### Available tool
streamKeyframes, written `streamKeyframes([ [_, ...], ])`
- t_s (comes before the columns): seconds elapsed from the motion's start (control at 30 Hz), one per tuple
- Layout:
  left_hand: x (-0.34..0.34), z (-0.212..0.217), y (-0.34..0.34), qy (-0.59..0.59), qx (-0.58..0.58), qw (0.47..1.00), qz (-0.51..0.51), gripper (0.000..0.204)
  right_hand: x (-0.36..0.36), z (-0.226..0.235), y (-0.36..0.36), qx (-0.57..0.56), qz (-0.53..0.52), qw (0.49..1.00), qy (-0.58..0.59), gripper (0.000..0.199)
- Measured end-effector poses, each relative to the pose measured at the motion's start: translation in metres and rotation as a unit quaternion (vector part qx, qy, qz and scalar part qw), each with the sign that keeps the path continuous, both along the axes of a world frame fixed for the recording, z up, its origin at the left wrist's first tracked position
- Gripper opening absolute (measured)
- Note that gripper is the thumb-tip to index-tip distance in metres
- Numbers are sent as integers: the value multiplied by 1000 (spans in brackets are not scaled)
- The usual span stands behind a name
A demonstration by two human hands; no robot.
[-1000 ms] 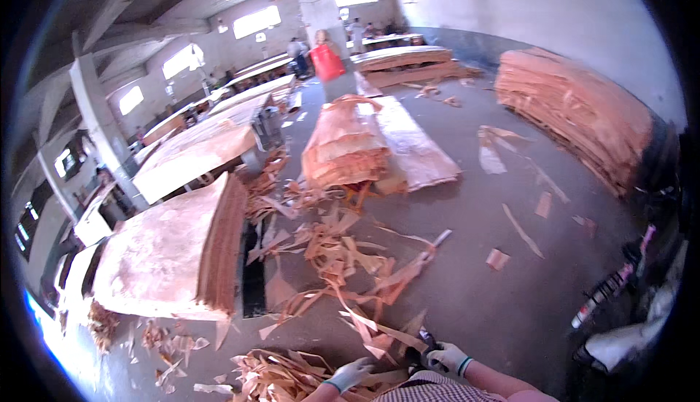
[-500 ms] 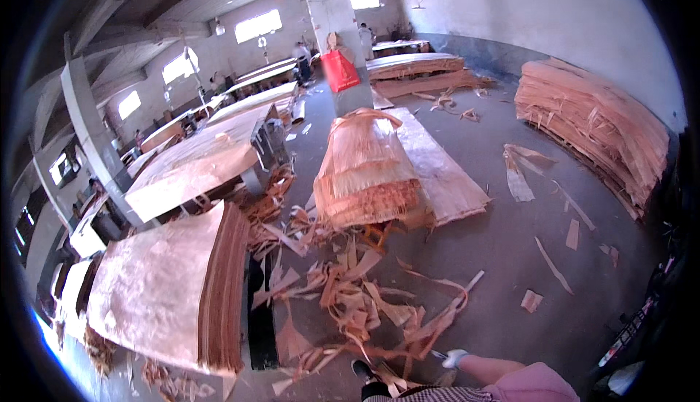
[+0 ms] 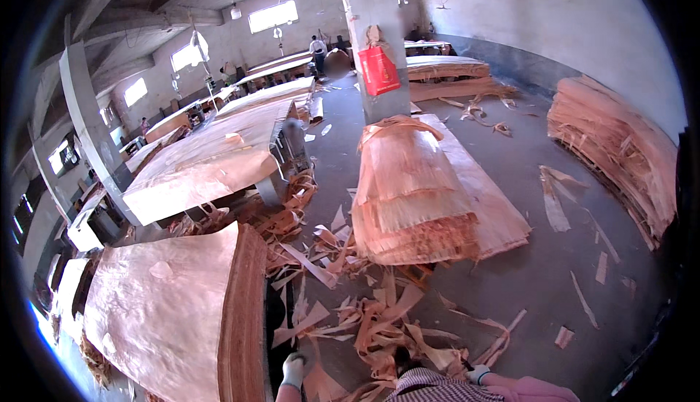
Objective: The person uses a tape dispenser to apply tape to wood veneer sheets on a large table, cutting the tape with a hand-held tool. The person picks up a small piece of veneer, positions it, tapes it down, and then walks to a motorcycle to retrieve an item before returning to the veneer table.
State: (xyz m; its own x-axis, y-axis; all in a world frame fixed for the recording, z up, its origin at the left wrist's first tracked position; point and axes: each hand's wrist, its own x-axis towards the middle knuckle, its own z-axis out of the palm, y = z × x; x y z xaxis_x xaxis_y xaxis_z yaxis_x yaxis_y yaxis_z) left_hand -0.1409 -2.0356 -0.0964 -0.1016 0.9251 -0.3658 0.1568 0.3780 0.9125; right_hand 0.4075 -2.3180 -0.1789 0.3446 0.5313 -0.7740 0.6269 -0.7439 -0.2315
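Grip hard to read on both sides.
We cannot tell whether our gloved left hand (image 3: 294,371), near the right edge of the thick sheet stack (image 3: 164,300), is closed or open, nor our gloved right hand (image 3: 478,374), near the loose strips (image 3: 394,314) on the floor; ahead of us, another sheet pile (image 3: 415,190) stands before a pillar (image 3: 368,8).

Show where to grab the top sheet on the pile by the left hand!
Probably take the top sheet by its right edge, from the right, near the left hand. The sheet looks broad and thin, with that edge exposed above the pile's layered side.
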Motion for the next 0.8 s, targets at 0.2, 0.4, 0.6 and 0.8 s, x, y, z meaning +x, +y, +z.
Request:
streamKeyframes([
  [0.2,54,45,120,242,133,933,-231,22,-25,-7,255,91,110,990,-5,52],
  [0.4,-7,1,131,292,-179,904,-255,20,-54,44,524,97,142,985,29,40],
  [0.6,-38,-27,305,207,-258,940,-87,20,-101,60,734,217,126,964,87,39],
  [0.8,-84,-45,513,225,-268,927,-138,19,-125,17,851,26,190,981,9,52],
])
